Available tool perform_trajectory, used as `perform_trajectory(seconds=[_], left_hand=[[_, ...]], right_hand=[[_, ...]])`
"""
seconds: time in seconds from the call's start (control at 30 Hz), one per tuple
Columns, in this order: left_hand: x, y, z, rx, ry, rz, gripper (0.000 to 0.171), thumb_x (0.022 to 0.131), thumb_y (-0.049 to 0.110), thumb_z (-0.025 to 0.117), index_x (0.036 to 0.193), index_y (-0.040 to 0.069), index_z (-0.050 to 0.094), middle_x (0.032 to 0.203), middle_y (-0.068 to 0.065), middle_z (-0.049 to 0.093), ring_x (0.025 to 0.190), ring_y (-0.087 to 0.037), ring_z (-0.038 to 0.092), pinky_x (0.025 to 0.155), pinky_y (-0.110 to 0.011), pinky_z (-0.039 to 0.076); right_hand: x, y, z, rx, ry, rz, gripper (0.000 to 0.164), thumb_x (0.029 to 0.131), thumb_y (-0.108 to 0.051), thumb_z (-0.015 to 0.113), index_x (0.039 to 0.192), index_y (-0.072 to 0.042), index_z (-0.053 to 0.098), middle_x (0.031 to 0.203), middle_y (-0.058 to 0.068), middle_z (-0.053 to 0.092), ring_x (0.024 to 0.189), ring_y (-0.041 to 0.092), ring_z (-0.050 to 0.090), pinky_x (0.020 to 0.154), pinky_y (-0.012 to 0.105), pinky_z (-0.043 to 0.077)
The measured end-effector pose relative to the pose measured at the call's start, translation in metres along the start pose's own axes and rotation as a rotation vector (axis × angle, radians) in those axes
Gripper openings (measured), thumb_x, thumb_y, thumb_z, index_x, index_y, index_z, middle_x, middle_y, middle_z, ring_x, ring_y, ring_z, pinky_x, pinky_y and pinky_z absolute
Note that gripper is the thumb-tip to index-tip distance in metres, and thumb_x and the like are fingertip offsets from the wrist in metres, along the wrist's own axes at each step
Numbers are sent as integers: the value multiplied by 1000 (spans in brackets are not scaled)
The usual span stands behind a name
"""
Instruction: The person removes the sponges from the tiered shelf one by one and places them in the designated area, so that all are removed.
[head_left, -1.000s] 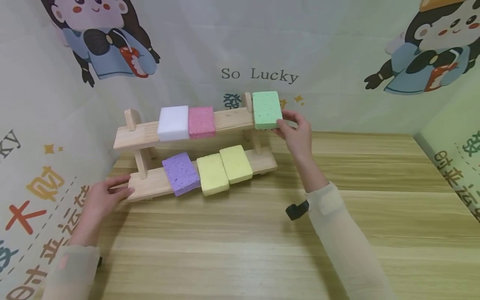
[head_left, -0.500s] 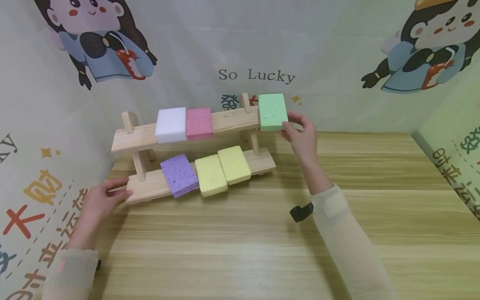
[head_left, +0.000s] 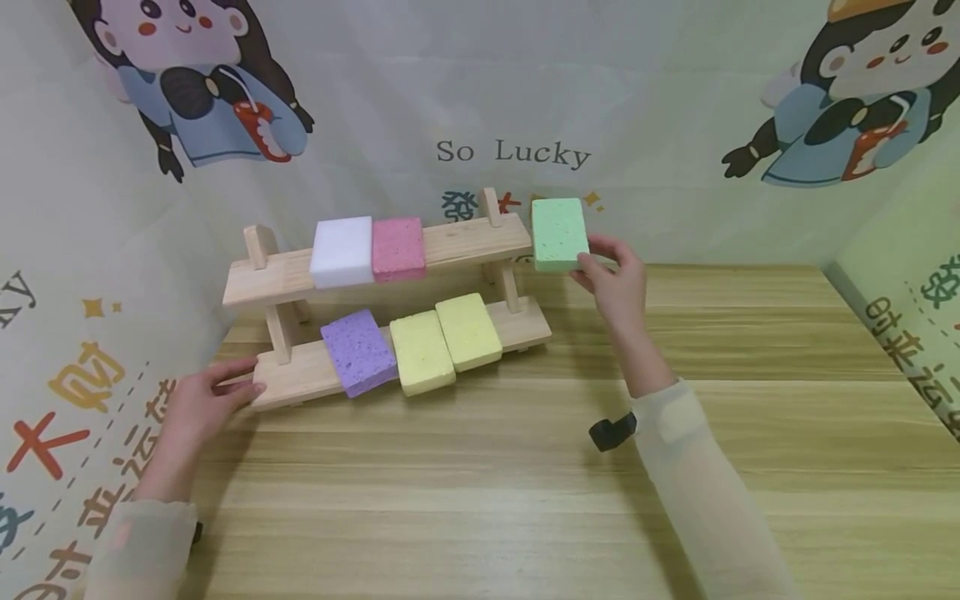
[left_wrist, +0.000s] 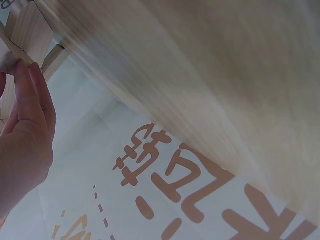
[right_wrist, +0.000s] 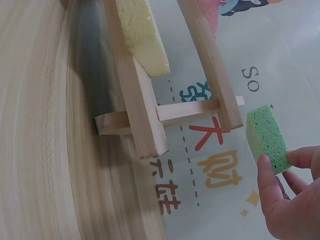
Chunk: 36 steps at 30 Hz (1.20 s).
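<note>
A green sponge (head_left: 559, 234) is pinched by my right hand (head_left: 619, 279), just off the right end of the upper shelf; in the right wrist view the sponge (right_wrist: 268, 139) hangs apart from the wood. My left hand (head_left: 201, 404) grips the left end of the lower board of a two-tier wooden rack (head_left: 296, 379). On the upper board sit a white sponge (head_left: 342, 250) and a pink sponge (head_left: 399, 248), side by side. Below them lie a tilted purple sponge (head_left: 358, 352), a yellow sponge (head_left: 422, 352) and a second yellow sponge (head_left: 468, 331).
The rack stands on a wood-grain table (head_left: 480, 492). Behind it hangs a printed cloth (head_left: 652, 100) with cartoon figures and lettering, which also covers both sides. A black strap end (head_left: 612, 432) sticks out at my right cuff.
The green sponge has moved right and slightly down in my right hand, from over the upper board's right end to beyond it. My left hand keeps its hold on the rack.
</note>
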<state>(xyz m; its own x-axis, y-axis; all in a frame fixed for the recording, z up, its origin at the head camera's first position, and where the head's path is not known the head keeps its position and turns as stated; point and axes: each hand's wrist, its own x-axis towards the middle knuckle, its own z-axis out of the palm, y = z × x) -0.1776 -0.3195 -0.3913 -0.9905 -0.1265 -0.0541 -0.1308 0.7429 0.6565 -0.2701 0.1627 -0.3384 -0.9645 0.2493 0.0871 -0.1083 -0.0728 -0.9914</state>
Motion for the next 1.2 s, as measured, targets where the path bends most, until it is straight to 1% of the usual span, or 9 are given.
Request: perform_trajectory(seconds=[0.2,0.5,0.63,0.73,0.8,0.87,0.97,1.07,1.2], left_hand=[[1,0,0,7,0,-8,51,98,23,64,140,-4,53,142,-33,50,114,-35,63,65,-7,44],[-1,1,-1,3,0,-21,52,99,25,64,141,-3,52,143,-32,49,118,-39,60,65,-7,43],[-1,1,-1,-2,0,-20,52,98,25,65,140,-3,53,143,-32,50,100,-12,66,65,-7,44],[-1,0,-1,-10,-1,-19,53,98,26,65,140,-3,53,143,-32,50,88,9,55,65,-8,44],[-1,0,-1,-10,-1,-15,52,98,26,65,140,-3,53,143,-32,49,90,5,59,65,-7,44],[-1,0,-1,-8,0,-11,52,98,25,65,140,-3,53,144,-32,49,98,-9,66,65,-7,45],[-1,0,-1,-3,1,-5,52,98,25,64,140,-4,53,143,-33,49,111,-30,64,65,-7,45],[0,0,-1,-14,-2,-10,53,98,26,64,140,-4,53,143,-33,49,96,-5,65,65,-7,45],[0,-1,-1,-28,-6,-15,54,98,26,65,141,-3,52,143,-32,49,82,21,43,65,-7,45]], right_hand=[[0,5,-6,3,16,10,38,96,2,59,133,7,53,109,-2,54,81,9,63,78,16,57],[0,10,-13,-16,36,29,38,97,1,59,134,7,52,109,-3,53,83,9,64,80,16,57],[0,12,-17,-30,41,34,38,97,0,59,134,6,53,108,-3,53,83,9,64,80,17,57],[0,14,-19,-42,45,42,38,97,-1,59,134,6,53,109,-3,53,83,9,64,80,17,57],[-1,15,-21,-47,50,47,38,97,-1,60,134,6,53,109,-2,53,83,9,63,80,17,57],[-1,16,-22,-49,54,54,39,97,-1,60,135,6,53,110,-2,53,83,9,63,80,17,57],[0,18,-24,-46,60,59,40,96,-1,60,135,6,53,110,-2,53,83,9,63,79,16,57],[1,20,-25,-38,67,64,39,96,0,60,134,6,53,109,-3,53,83,8,63,78,15,56],[1,22,-27,-30,70,67,39,96,1,59,134,7,52,107,-3,53,81,8,63,77,15,56]])
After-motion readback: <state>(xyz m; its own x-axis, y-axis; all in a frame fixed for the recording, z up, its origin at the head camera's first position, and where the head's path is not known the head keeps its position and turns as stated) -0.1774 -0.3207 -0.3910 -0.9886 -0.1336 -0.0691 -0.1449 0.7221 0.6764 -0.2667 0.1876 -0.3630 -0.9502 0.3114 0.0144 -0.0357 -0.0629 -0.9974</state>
